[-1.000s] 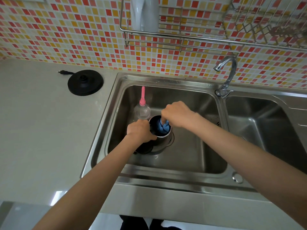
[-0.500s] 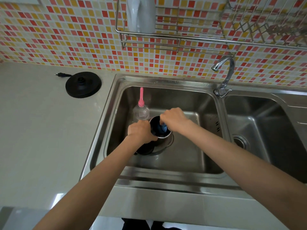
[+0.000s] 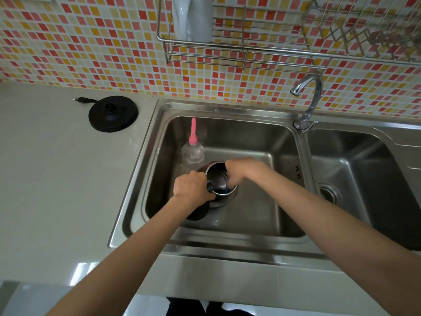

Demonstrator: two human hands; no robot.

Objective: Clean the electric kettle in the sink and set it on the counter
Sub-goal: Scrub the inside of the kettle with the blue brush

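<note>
Kettle [image 3: 219,185]: stainless body, upright in the left basin [image 3: 262,215] of the double sink, lid open, just in front of one clear squeeze bottle [image 3: 193,153] with a pink nozzle. Left hand [image 3: 191,187] is closed around the black handle, steadying the body. Right hand [image 3: 239,171] has gone deeper over the last second: its fingers now reach down past the rim, curled on a blue cloth [image 3: 224,190] that sits low inside, where earlier the cloth stood bunched near the mouth. Motion blur on this hand suggests active wiping. Assessment: interior scrubbing is under way and has moved toward the bottom; rinsing and transfer to the counter [image 3: 57,179] remain outstanding.

Count: one kettle, one cloth, one bottle, one black power base [image 3: 113,114] on the counter, unplugged, one tap [image 3: 307,103], two basins, two hands engaged.
</note>
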